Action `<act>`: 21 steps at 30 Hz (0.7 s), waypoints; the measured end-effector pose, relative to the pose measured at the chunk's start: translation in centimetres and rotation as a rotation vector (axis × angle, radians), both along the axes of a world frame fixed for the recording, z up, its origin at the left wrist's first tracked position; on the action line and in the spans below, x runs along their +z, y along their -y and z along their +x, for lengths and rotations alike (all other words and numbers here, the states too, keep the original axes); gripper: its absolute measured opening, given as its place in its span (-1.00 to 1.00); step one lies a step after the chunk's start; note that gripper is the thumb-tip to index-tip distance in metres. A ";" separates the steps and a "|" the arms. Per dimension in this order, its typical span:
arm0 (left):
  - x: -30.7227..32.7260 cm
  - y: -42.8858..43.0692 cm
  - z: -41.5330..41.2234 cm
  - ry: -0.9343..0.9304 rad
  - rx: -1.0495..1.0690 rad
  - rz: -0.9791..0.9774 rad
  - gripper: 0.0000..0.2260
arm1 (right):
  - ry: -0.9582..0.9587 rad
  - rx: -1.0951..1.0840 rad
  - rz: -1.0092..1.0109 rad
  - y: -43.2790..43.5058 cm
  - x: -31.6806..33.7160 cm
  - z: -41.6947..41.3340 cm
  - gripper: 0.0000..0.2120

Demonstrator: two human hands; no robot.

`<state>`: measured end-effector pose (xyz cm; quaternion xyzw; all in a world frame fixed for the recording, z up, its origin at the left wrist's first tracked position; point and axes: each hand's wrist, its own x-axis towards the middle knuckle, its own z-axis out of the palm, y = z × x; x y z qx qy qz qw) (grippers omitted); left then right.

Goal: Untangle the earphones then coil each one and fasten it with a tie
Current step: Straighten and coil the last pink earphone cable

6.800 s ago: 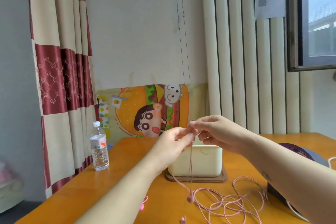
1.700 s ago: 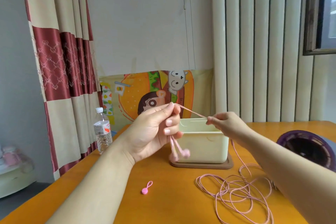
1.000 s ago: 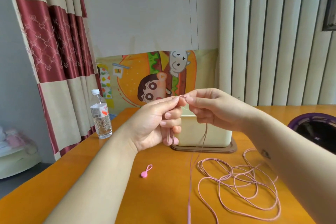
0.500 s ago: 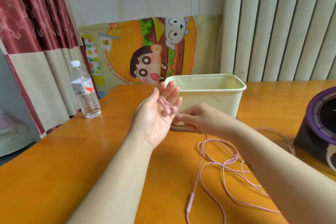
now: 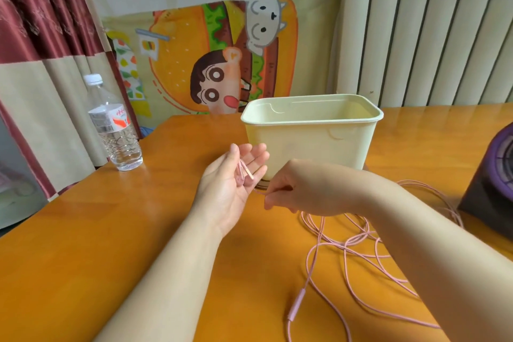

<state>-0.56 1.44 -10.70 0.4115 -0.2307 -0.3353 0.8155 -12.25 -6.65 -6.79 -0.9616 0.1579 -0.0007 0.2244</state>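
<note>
Our orange wooden table (image 5: 111, 230) and its load.
At ten o'clock we have a water bottle (image 5: 116, 130) upright; at twelve, a cream tub (image 5: 311, 144) on a brown mat (image 5: 261, 185); from three to five, loose loops of pink earphone cable (image 5: 361, 241) on the wood; at the three o'clock edge, a dark purple-topped object (image 5: 491, 175).

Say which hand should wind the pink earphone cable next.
Right. The right hand pinches the thin pink earphone cable, with the slack trailing below it; the left hand lies open, palm up, cradling the pink earbuds.
</note>
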 end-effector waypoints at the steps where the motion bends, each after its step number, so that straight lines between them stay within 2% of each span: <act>1: 0.1 -0.1 -0.2 0.027 -0.004 0.015 -0.78 | 0.028 -0.001 -0.004 0.1 0.4 -0.2 -0.79; 10: 0.5 -0.4 -1.1 0.053 -0.074 0.005 -0.83 | 0.155 0.034 -0.021 0.3 2.3 -1.8 -0.75; 12: 0.2 -0.4 -1.0 0.134 -0.076 0.031 -0.83 | 0.181 0.044 -0.016 0.4 2.5 -2.0 -0.74; 16: -0.6 0.0 -1.2 0.498 -0.063 0.145 -0.78 | 0.268 0.032 0.061 0.7 2.9 -2.2 -0.72; 21: -0.1 -0.4 -2.1 0.585 -0.198 0.149 -0.71 | 0.425 -0.066 0.092 1.5 3.2 -2.2 -0.77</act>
